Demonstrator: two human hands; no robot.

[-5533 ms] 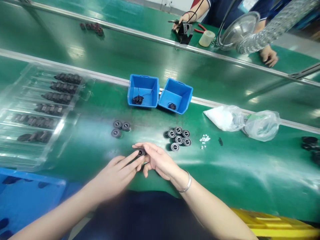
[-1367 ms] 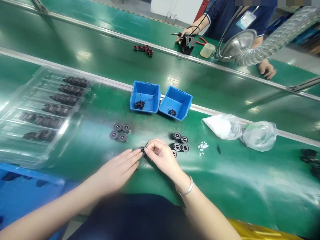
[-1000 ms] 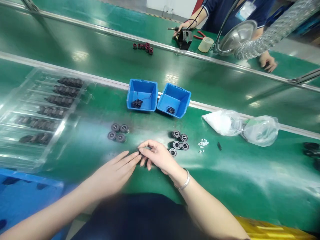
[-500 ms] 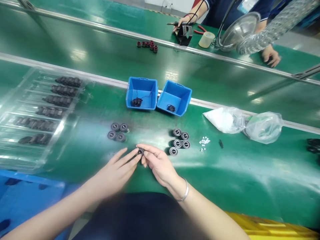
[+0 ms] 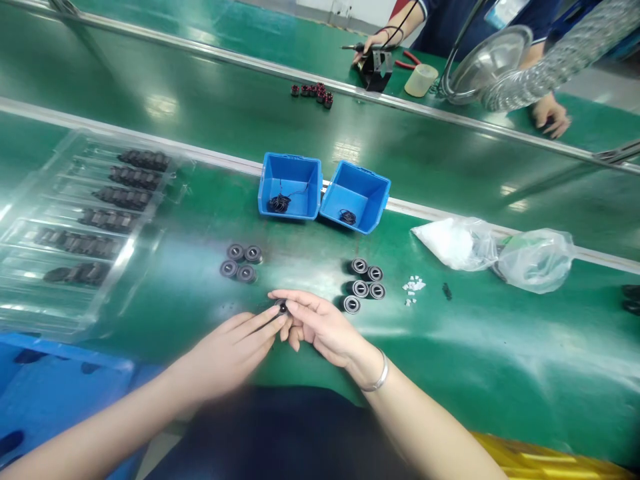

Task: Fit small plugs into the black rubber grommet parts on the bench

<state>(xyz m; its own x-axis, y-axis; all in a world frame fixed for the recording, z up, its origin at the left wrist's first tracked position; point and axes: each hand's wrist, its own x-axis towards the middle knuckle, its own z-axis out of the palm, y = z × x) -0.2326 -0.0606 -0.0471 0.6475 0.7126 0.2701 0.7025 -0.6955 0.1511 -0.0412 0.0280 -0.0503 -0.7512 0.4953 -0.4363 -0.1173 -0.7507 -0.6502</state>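
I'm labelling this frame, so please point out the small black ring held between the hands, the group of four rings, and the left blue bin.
small black ring (image 5: 283,307), head view, its top face.
group of four rings (image 5: 240,263), head view, its middle.
left blue bin (image 5: 290,157), head view, back rim.

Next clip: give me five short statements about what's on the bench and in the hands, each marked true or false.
1. Both hands meet on one small black ring. True; left hand and right hand pinch it together.
2. Four rings lie left of the hands. True.
3. The group of rings to the right holds eight. False; five show.
4. Both blue bins are filled to the rim. False; each holds only a small black coil.
5. The clear tray holds rows of dark parts. True.
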